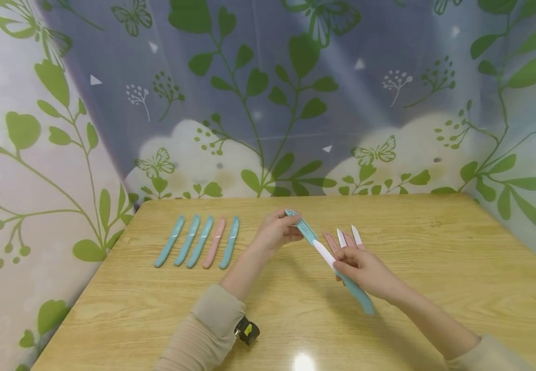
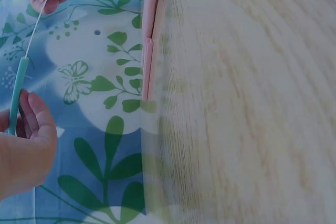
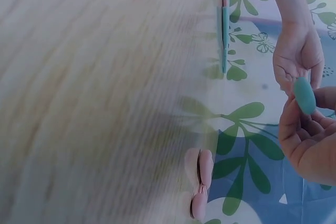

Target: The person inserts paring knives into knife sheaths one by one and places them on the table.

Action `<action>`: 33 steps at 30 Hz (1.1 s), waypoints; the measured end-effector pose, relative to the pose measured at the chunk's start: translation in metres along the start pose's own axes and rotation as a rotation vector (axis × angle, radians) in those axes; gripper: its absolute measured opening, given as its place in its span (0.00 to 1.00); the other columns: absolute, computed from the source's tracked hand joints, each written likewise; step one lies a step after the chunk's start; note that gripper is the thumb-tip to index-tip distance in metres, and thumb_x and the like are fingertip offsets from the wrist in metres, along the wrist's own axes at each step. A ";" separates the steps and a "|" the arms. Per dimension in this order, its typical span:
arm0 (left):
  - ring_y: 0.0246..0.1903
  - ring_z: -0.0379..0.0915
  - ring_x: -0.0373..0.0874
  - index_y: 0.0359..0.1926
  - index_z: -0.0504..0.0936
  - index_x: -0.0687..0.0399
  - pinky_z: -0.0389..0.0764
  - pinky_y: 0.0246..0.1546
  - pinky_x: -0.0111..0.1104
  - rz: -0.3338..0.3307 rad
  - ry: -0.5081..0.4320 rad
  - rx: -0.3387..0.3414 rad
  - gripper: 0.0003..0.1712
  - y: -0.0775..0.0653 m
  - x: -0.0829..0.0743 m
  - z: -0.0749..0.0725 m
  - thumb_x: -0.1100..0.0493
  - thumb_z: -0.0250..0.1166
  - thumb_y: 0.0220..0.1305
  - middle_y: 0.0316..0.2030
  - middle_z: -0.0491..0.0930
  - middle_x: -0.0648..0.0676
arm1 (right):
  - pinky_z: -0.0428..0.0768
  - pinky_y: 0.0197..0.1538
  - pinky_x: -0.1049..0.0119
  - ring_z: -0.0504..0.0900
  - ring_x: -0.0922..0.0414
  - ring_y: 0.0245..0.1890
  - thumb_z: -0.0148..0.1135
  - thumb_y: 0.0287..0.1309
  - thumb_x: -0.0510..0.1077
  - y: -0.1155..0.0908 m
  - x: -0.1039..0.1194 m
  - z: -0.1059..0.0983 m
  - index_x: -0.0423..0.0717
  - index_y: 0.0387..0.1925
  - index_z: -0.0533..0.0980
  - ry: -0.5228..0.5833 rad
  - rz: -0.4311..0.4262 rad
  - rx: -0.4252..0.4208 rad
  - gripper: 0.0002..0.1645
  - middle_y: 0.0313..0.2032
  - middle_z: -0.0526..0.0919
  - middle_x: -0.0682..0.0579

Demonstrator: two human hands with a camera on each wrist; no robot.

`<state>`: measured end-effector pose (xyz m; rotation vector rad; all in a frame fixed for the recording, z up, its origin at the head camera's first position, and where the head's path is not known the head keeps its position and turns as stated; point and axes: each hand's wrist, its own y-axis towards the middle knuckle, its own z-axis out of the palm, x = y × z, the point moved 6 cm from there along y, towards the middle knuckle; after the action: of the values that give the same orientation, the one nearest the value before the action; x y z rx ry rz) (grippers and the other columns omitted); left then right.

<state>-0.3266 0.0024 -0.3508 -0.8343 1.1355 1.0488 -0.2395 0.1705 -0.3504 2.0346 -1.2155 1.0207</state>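
My left hand [image 1: 274, 230] holds a teal knife sheath [image 1: 306, 230] between thumb and fingers, above the table. My right hand [image 1: 363, 268] pinches a small knife with a white blade [image 1: 324, 253] and a teal handle [image 1: 361, 296], near where blade and handle join. The blade points at the sheath's mouth and its tip meets it; how much of it lies inside, I cannot tell. The left wrist view shows sheath [image 2: 18, 93], thin blade [image 2: 38, 27] and handle nearly in one line. From the right wrist, the handle's rounded end [image 3: 304, 96] shows.
Left on the wooden table [image 1: 124, 319] lies a row of sheathed knives, several teal [image 1: 169, 241] and one pink [image 1: 214, 243]. Behind my right hand lie pink sheaths [image 1: 330, 242] and white blades [image 1: 357, 237], partly hidden. A leaf-patterned curtain [image 1: 258, 118] hangs behind the table.
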 end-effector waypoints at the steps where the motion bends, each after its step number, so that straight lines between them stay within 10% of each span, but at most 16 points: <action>1: 0.26 0.75 0.40 0.35 0.73 0.60 0.80 0.38 0.33 -0.004 -0.006 0.000 0.03 0.000 0.001 0.000 0.65 0.55 0.66 0.25 0.76 0.50 | 0.76 0.25 0.69 0.75 0.60 0.23 0.51 0.67 0.41 0.000 0.000 0.000 0.31 0.42 0.72 -0.004 -0.005 -0.009 0.14 0.27 0.79 0.46; 12: 0.55 0.70 0.59 0.58 0.60 0.74 0.73 0.55 0.41 -0.034 -0.192 0.052 0.20 0.001 0.000 0.012 0.61 0.43 0.74 0.55 0.70 0.72 | 0.73 0.15 0.71 0.70 0.63 0.11 0.49 0.68 0.40 0.003 0.003 0.007 0.29 0.43 0.71 0.014 -0.026 -0.113 0.15 0.18 0.74 0.48; 33: 0.59 0.64 0.64 0.61 0.53 0.74 0.70 0.56 0.48 -0.050 -0.346 0.062 0.22 0.000 0.002 0.022 0.60 0.38 0.75 0.58 0.64 0.76 | 0.72 0.14 0.69 0.71 0.61 0.12 0.50 0.67 0.39 0.015 0.007 0.014 0.29 0.46 0.71 0.106 -0.007 -0.196 0.14 0.22 0.74 0.50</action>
<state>-0.3196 0.0231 -0.3477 -0.6005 0.8453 1.0629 -0.2460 0.1501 -0.3513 1.8112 -1.2025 0.9541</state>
